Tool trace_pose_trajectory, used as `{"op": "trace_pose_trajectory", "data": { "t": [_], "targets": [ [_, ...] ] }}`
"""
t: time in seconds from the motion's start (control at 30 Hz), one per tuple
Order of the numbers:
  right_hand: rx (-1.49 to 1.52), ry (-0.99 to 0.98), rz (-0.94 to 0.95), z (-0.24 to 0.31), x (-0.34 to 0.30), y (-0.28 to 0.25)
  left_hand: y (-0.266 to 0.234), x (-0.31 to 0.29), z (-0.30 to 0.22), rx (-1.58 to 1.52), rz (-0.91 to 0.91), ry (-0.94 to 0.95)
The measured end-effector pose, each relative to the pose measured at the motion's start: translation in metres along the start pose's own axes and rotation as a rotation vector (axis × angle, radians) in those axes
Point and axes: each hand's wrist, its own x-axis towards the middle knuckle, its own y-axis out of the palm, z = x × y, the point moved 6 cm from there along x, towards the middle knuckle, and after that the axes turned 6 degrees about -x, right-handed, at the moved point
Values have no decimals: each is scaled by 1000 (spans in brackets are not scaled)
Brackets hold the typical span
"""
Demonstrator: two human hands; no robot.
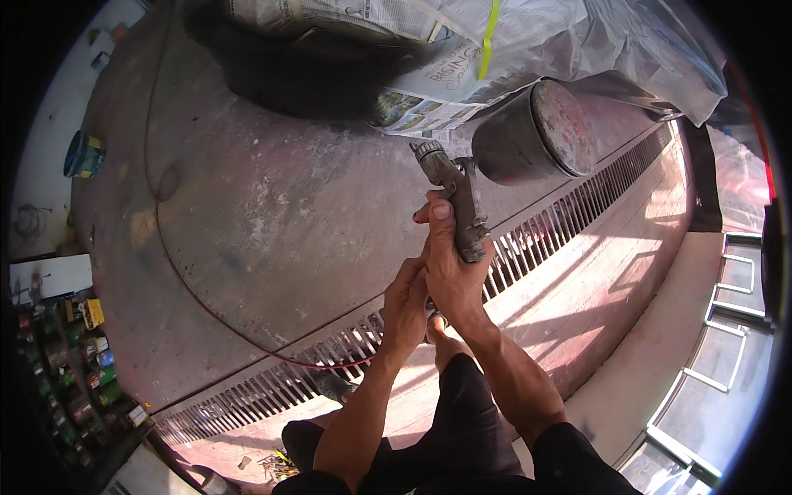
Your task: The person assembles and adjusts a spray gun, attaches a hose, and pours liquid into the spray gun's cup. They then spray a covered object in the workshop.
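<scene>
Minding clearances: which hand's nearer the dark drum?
Right. In the picture, the right hand, gripping the grey tool, is below-left of the drum; the left hand, farther down-left.

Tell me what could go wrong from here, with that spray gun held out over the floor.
The hose lies loose across the floor and over the grate near the shoe, so it might catch a foot. If the right hand slipped, the spray gun could drop onto the slotted grate or floor. Its front end also points toward the newspaper covering; swung forward, it might knock or tear it.
</scene>
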Motion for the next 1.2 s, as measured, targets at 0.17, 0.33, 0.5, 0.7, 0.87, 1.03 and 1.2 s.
{"op": "trace_pose_trajectory", "data": {
  "t": [0.17,0.33,0.5,0.7,0.87,1.03,1.2],
  "targets": [
    [-45,-78,-49,-53,43,-6,-16,59,42,-44,87,26],
    [-48,-77,-70,-97,70,-22,-27,105,89,-73,176,38],
    [-4,-239,-78,-126,89,-26,-33,141,111,14,230,218],
    [91,-281,-49,-148,94,-24,-42,156,126,-22,214,331],
    [131,-320,30,-147,96,-20,-49,155,130,25,152,408],
    [174,-319,122,-142,101,-15,-43,151,123,66,43,530],
    [165,-308,53,-145,118,-27,-31,168,127,-30,121,430]
  ]
}}
